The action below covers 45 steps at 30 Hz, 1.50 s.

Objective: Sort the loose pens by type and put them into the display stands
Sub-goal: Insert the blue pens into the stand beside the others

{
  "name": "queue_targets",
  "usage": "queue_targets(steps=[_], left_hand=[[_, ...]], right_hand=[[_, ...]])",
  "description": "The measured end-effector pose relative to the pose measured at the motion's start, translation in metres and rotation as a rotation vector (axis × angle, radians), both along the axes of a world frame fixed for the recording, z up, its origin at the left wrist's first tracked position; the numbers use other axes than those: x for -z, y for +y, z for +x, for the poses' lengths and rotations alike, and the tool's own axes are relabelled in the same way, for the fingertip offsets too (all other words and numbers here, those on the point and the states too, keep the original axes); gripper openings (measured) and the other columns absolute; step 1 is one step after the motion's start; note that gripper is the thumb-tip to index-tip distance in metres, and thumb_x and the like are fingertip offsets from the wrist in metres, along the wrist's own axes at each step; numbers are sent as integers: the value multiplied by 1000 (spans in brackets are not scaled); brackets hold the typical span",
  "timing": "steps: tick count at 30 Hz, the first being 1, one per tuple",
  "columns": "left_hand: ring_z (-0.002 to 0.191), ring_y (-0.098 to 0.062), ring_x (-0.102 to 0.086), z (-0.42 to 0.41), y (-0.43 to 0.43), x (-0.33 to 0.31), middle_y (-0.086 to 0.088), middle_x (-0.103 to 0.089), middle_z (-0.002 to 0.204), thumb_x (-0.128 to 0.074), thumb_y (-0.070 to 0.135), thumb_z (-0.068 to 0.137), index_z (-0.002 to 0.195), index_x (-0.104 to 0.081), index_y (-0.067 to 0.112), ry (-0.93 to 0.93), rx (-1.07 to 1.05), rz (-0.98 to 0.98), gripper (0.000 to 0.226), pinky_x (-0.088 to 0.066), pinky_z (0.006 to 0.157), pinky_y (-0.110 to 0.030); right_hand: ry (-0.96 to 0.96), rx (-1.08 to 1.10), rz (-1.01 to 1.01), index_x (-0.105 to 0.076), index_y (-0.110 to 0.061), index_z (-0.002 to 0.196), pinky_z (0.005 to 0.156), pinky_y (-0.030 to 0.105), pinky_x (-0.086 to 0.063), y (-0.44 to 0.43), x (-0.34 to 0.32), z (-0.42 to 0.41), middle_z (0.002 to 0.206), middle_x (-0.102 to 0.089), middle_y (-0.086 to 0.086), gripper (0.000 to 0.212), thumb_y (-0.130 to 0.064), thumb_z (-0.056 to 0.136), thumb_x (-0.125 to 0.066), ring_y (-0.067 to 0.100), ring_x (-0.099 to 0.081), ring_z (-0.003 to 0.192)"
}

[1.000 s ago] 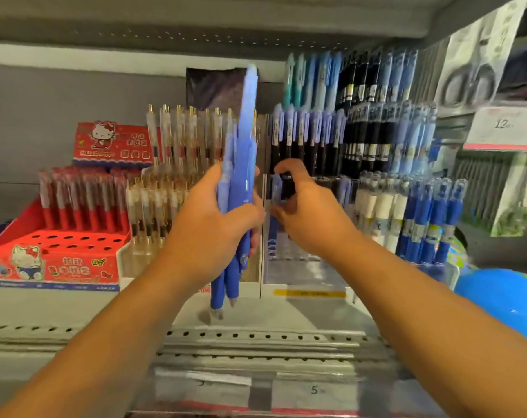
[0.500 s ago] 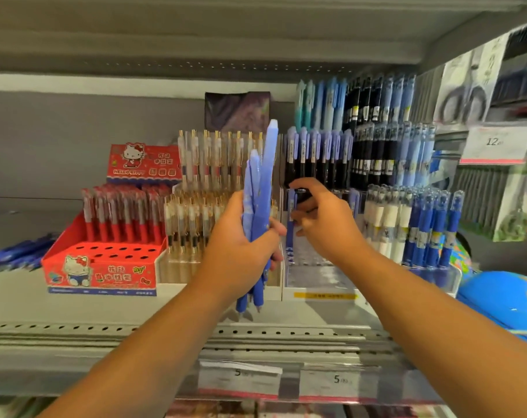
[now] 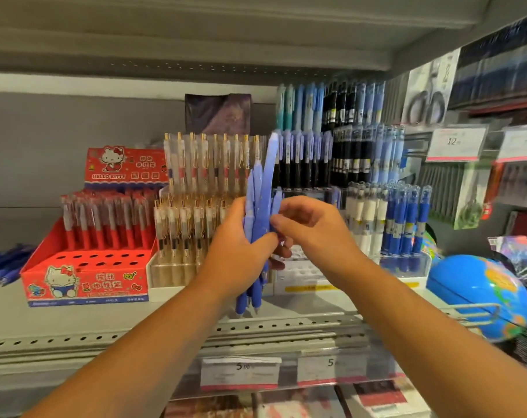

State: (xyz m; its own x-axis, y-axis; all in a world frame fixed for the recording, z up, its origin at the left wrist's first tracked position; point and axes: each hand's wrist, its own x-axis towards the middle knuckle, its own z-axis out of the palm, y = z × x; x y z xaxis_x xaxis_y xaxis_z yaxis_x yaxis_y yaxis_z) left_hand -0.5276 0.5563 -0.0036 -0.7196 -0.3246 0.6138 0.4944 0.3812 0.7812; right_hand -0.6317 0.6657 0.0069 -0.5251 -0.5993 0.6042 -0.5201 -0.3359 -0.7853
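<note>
The shelf [image 3: 30, 315] carries a row of display stands. The clear tiered stand [image 3: 304, 276], with open holes in its front row, sits just behind the hands. The blue pens [image 3: 262, 188] stand nearly upright in a bundle, tips down and tops leaning slightly right. The left hand [image 3: 241, 254] wraps around the bundle's middle. The right hand [image 3: 313, 230] meets it from the right and pinches a pen at the edge. It is nearer the stand, so it likely carries the pen there tip first.
</note>
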Motion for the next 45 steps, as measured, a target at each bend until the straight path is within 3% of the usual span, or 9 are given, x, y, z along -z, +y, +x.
queue_targets(steps=[4,7,12,16,19,21,25,32,45], left_hand=[[70,-7,-72,-1,-1,2,18,-72,82,-57,-5,93,110,-51,45,1,-47,-7,53,-55,56,-15],[64,-3,-68,-1,-3,2,20,-69,74,-56,-5,92,116,-53,29,-32,-118,-36,42,-51,54,-12],[72,-32,-64,-2,-5,3,-11,-64,84,-59,3,92,98,-55,34,-25,-259,-34,32,-57,60,-35],[53,-19,-60,1,-6,1,-17,-64,80,-57,1,91,96,-53,30,-13,-260,-15,30,-53,49,-28],[58,-21,-68,2,-7,-1,-21,-65,83,-54,-4,92,99,-51,42,-20,-204,51,47,-57,50,-33],[57,-27,-68,2,-8,0,-18,-64,75,-54,-5,91,100,-52,40,-40,-209,33,47,-55,47,-31],[46,-20,-60,1,-10,3,-17,-59,71,-57,-3,89,98,-53,31,-70,-257,-60,35,-49,44,-24],[53,-28,-62,-2,-10,3,-21,-59,79,-59,3,92,106,-53,23,-90,-279,-139,25,-51,47,-27],[41,-9,-51,-1,-9,3,-7,-54,63,-59,6,95,104,-53,29,-94,-285,-153,25,-46,42,-20]], right_hand=[[-22,-29,14,-70,-15,95,68,22,-51,-1,1,0,78,-71,-6,14,-2,90,-66,7,-64,68],[-50,-15,-22,-69,-16,92,68,23,-54,-1,3,1,80,-71,-3,17,0,90,-65,9,-66,72],[-34,52,-98,-68,-20,90,79,32,-60,0,2,3,80,-71,-8,20,0,90,-65,15,-70,85],[-162,72,-252,-66,-10,97,75,37,-61,2,-2,0,93,-70,15,13,1,94,-59,26,-73,87],[-282,169,-369,-62,-4,103,69,32,-60,7,-7,-12,95,-67,21,9,-2,95,-59,27,-73,83],[-241,271,-352,-60,-10,104,66,28,-60,9,-9,-21,95,-67,14,10,-5,95,-61,23,-72,82],[-87,376,-268,-50,-17,117,63,27,-60,5,-22,-38,98,-67,5,29,-7,94,-63,13,-71,77],[239,512,-61,-45,-36,114,70,43,-60,-6,-19,-51,89,-62,-7,38,-15,92,-69,15,-68,77],[312,553,-64,-45,-35,110,68,41,-60,-7,-15,-57,81,-58,-8,40,-15,88,-73,9,-62,69]])
